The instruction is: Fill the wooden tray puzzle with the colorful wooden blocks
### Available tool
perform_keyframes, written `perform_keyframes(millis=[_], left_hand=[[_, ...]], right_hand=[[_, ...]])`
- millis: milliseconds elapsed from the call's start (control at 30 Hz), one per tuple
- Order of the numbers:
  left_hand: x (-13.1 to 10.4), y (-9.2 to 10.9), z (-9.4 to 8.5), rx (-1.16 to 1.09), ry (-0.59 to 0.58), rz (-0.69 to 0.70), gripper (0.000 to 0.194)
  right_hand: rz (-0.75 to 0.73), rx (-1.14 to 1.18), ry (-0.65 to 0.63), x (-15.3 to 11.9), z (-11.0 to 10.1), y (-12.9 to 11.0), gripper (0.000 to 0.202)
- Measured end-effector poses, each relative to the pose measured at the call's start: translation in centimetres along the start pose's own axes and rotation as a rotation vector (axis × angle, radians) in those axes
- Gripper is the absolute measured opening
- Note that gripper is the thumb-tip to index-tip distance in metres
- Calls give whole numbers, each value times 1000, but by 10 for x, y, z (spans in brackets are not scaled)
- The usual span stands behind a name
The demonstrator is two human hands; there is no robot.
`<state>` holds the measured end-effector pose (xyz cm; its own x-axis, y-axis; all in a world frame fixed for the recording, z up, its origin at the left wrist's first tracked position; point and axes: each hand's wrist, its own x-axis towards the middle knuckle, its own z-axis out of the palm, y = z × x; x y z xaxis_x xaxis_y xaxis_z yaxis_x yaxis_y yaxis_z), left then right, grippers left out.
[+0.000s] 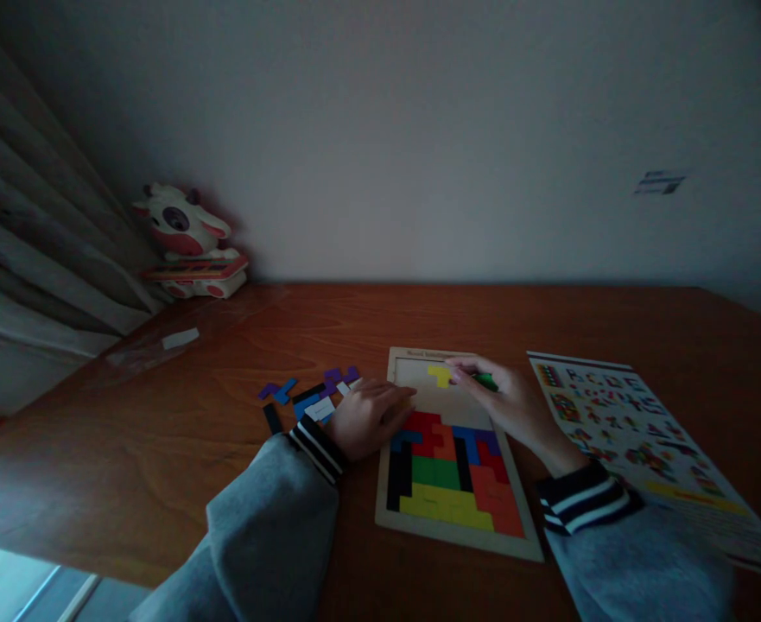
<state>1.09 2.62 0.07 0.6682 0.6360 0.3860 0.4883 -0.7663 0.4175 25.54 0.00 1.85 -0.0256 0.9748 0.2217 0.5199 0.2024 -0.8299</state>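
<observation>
A wooden puzzle board [459, 537] lies on the table, its lower part filled with coloured blocks. My left hand [368, 416] rests over the board's left edge, palm down, fingers pointing right; whether it holds anything is hidden. Over the upper right of the board is my right hand [506, 399], its thumb and index finger closed at a yellow piece [440, 376] in the upper part. A green piece [485, 381] shows between the fingers and palm of that same hand. Loose blue, purple and black pieces [272, 418] lie left of my left hand.
A printed sheet [645, 441] with coloured figures lies to the right of the board. At the back left stands a toy cow with a keyboard [192, 242], beside a curtain [36, 199]. A small white label [180, 339] is on the table [225, 484].
</observation>
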Motion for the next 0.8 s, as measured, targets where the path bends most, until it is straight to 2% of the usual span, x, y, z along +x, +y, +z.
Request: perform_keyframes(millis=[167,367,567,667,800], left_hand=[[1,1,0,101,-54,55,23],[1,2,0,92,-41,45,20],[0,1,1,47,43,57,28],[0,2,0,26,88,92,31],[0,4,2,-9,141,170,22]], right_hand=[[-4,-124,-92,-7,-7,13,29],[13,-121,-94,-10,-5,21,30],[80,-37,-121,-12,-2,7,25],[60,51,-174,-14,3,-1,25],[0,143,-224,-16,11,-8,24]])
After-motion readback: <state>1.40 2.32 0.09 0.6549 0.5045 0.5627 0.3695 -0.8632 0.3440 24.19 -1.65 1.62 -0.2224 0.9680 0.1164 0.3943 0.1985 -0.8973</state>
